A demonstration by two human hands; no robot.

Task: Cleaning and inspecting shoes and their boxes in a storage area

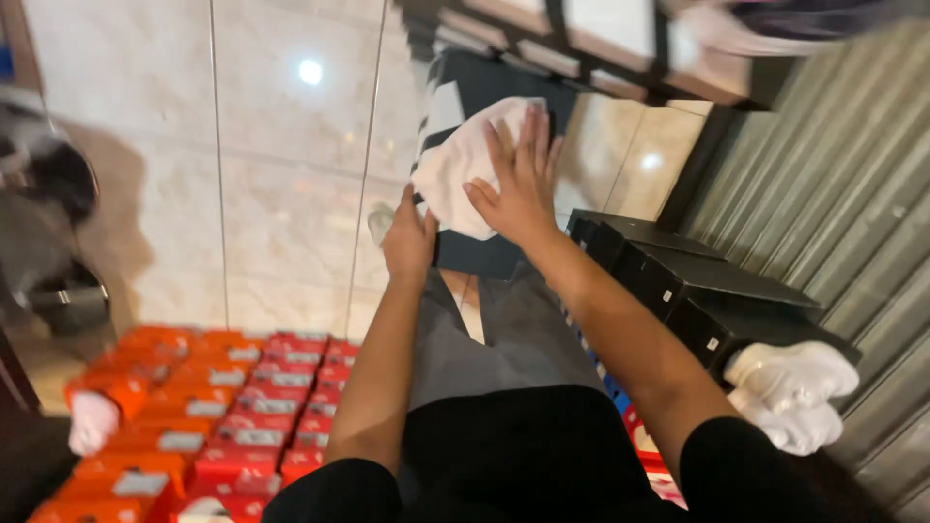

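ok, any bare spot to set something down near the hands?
Bare: tiled floor left of the left hand, above the orange shoeboxes. Crowded: right hand presses white paper on a dark box; black boxes right, white paper wad on them.

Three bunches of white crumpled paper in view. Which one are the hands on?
The white paper at top centre, on the dark box: right hand flat on it, left hand at its lower edge. The others lie untouched beside the box stacks.

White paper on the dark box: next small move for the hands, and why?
Probably press the white paper down flat into the dark box. The right hand lies spread on it, the left hand grips the box edge, and the paper bulges over the side.
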